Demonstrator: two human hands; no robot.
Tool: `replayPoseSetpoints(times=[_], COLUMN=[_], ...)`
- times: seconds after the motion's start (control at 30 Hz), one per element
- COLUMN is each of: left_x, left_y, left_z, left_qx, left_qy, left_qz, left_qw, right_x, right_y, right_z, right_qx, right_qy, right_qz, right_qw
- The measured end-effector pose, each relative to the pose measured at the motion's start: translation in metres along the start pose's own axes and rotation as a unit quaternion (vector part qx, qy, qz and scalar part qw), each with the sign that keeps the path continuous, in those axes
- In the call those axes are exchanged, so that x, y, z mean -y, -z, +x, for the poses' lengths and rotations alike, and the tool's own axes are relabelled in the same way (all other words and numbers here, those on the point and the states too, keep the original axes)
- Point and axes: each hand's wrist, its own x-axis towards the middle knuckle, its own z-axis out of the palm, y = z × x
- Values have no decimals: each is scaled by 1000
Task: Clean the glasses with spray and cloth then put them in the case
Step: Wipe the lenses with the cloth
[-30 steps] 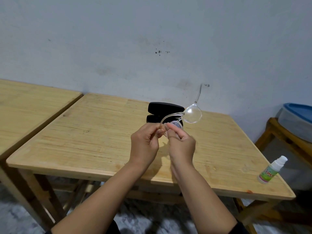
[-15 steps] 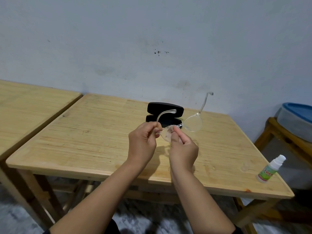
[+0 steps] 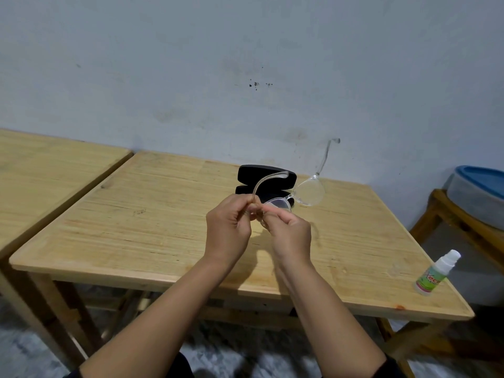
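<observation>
Clear-framed glasses (image 3: 309,191) are held above the wooden table (image 3: 152,219), both temple arms unfolded. My left hand (image 3: 228,230) pinches the frame at its left hinge, with the left temple arm curving up over it. My right hand (image 3: 290,236) pinches the left lens between thumb and fingers. The right lens sticks out free to the right, its temple arm pointing up. Behind the hands a black glasses case (image 3: 266,177) stands open on the table. A small spray bottle (image 3: 436,272) with a white cap stands near the table's right edge. No cloth is visible.
A second wooden table (image 3: 49,170) abuts on the left. At the right, a grey tub with a blue lid (image 3: 480,192) sits on a low wooden stand. A pale wall runs behind the table.
The glasses have tilted down and been turned slightly, so the lenses lie lower over the case. Both hands kept their hold, with the right fingers shifting on the left lens.
</observation>
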Motion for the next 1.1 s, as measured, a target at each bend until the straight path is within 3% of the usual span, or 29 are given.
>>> replayPoseSetpoints(times=[0.23, 0.43, 0.57, 0.73, 0.93, 1.1], left_x=[3, 4, 1, -1, 7, 13], left_y=[5, 2, -3, 0, 11, 21], left_z=[5, -2, -7, -2, 7, 12], left_qx=[-8, 13, 27, 14, -6, -21], left_qy=[32, 13, -14, -29, -13, 11], left_qz=[7, -13, -26, -26, 13, 25], left_qw=[999, 1000, 999, 999, 1000, 999], right_x=[4, 0, 0, 3, 10, 13], right_y=[11, 13, 3, 0, 3, 0], right_z=[0, -10, -10, -2, 6, 2], right_qx=[32, -98, -125, -48, 102, 124], right_qy=[-10, 11, 10, 3, -19, -44], right_qz=[-49, 18, 78, 67, 37, 34], right_qw=[998, 995, 989, 997, 994, 991])
